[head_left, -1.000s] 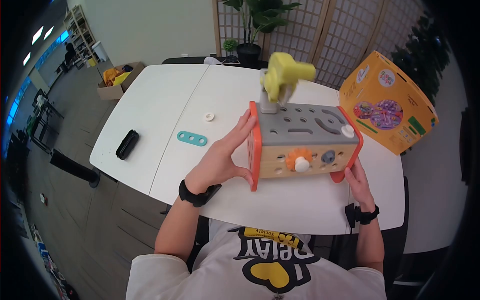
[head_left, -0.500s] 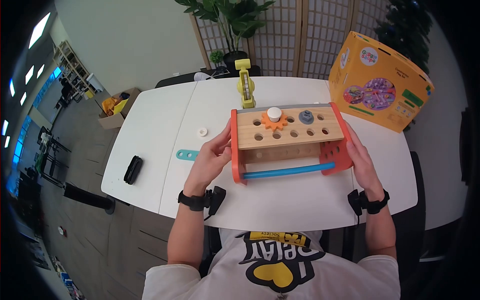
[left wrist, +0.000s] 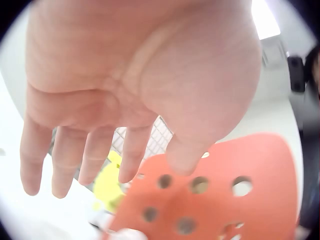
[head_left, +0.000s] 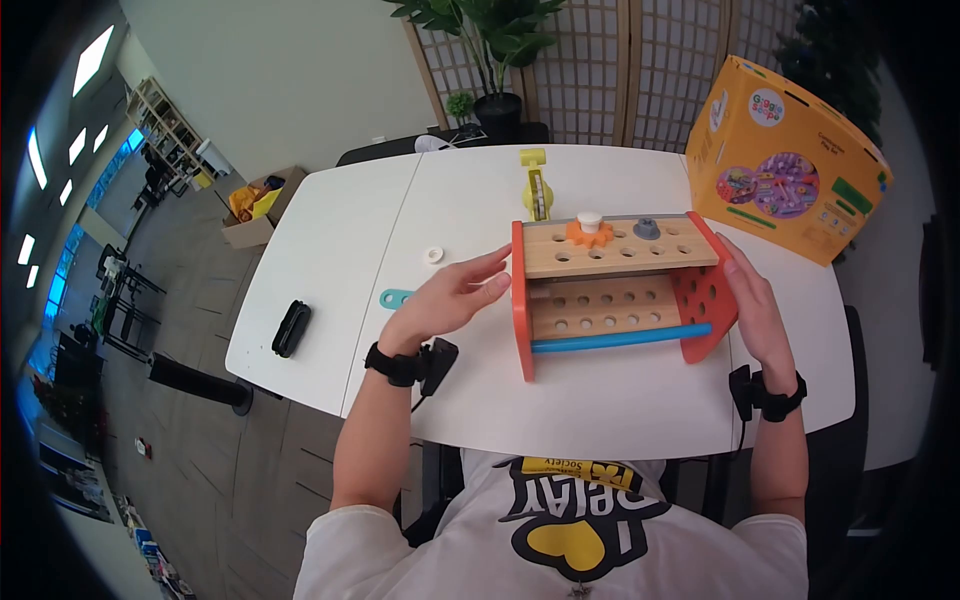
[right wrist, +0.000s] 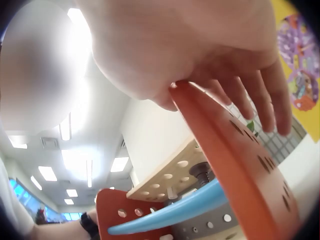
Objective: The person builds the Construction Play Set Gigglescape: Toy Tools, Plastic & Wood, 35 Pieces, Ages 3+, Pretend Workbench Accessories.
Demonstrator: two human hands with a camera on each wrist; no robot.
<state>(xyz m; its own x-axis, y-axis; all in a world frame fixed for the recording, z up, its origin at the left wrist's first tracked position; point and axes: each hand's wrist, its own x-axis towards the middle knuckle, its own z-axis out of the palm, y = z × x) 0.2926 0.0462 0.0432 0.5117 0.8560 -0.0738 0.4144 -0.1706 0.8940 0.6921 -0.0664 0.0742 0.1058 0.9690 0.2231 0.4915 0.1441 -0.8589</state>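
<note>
White short-sleeved T-shirt, yellow heart print, black wrist straps, black corded modules

Left hand with fingers extended, red panel with round holes, yellow piece partly hidden.

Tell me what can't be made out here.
Head view: teal strip, right end hidden behind the left hand.
Head view: yellow piece, base hidden behind the toy workbench.
Head view: orange box, finest print too small.
Left wrist: red panel, bottom cut off by the picture's edge.
</note>
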